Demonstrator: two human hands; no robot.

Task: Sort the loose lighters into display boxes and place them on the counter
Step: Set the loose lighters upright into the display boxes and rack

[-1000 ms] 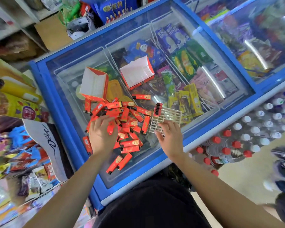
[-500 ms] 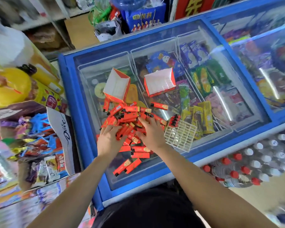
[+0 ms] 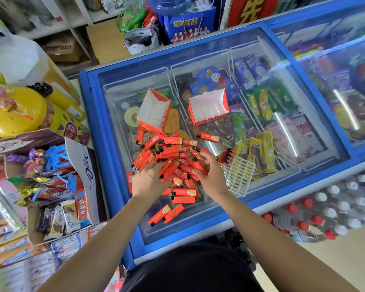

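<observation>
A heap of loose red lighters [image 3: 170, 151] lies on the glass lid of a blue freezer [image 3: 114, 133]. My left hand [image 3: 149, 180] grips one red lighter [image 3: 168, 171] at the heap's near left. My right hand [image 3: 209, 172] curls round another red lighter [image 3: 196, 167] at the heap's right side. Two red display boxes with white insides stand behind the heap, one tilted box [image 3: 154, 110] on the left and one box [image 3: 208, 108] on the right. A white plastic grid tray [image 3: 238, 175] with a few lighters [image 3: 227, 157] in its far row lies right of my right hand.
Shelves with candy and a Dove chocolate carton [image 3: 80, 165] crowd the left side. Packs of water bottles [image 3: 335, 209] with red and white caps sit on the floor at right. A second freezer lid [image 3: 335, 70] continues to the right.
My right hand left the white grid tray and moved left into the lighter heap, where it now holds a lighter. My left hand picked one up too. The view shifted rightward.
</observation>
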